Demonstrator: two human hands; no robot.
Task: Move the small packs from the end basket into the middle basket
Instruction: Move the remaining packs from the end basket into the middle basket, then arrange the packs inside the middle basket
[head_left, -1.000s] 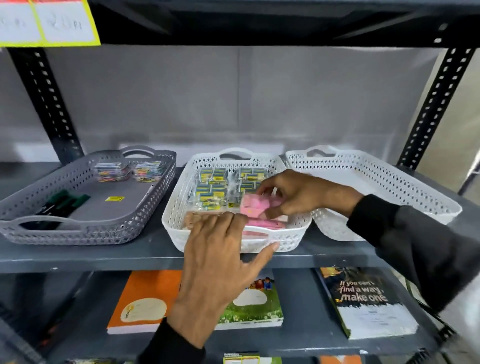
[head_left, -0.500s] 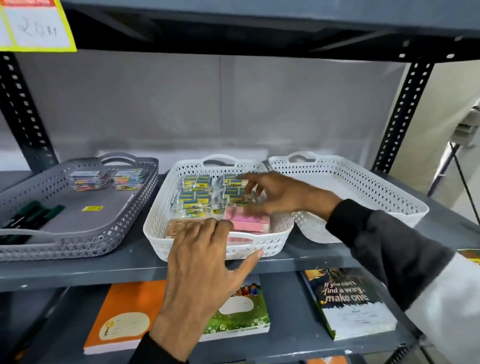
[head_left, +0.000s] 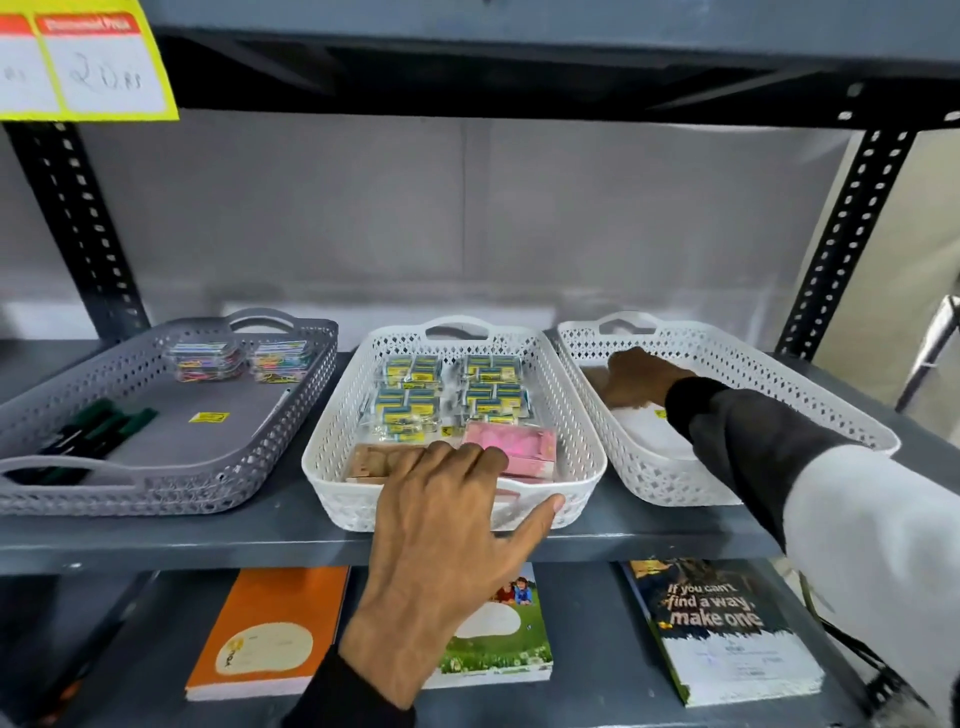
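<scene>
The white middle basket (head_left: 332, 431) holds several small blue-and-yellow packs (head_left: 452, 389) at the back, a pink pack (head_left: 511, 441) at the front right and a brown pack (head_left: 374, 460) at the front left. My left hand (head_left: 447, 545) grips its front rim, fingers inside and thumb on the outer wall. My right hand (head_left: 639, 374) is down inside the white end basket (head_left: 779, 374) on the right, with its fingers curled near the floor. What lies under them is hidden. A small yellow label (head_left: 660, 414) shows beside the wrist.
A grey basket (head_left: 156, 488) at the left holds coloured clip packs (head_left: 208, 358) and dark markers (head_left: 98, 431). Black slotted posts (head_left: 841, 234) frame the shelf. Notebooks lie on the lower shelf: an orange one (head_left: 270, 629), a green one (head_left: 498, 639) and a dark one (head_left: 722, 629). Yellow price tags (head_left: 88, 62) hang above.
My right hand has left the pink pack in the middle basket and moved right, into the end basket. My left hand has stayed on the middle basket's front rim.
</scene>
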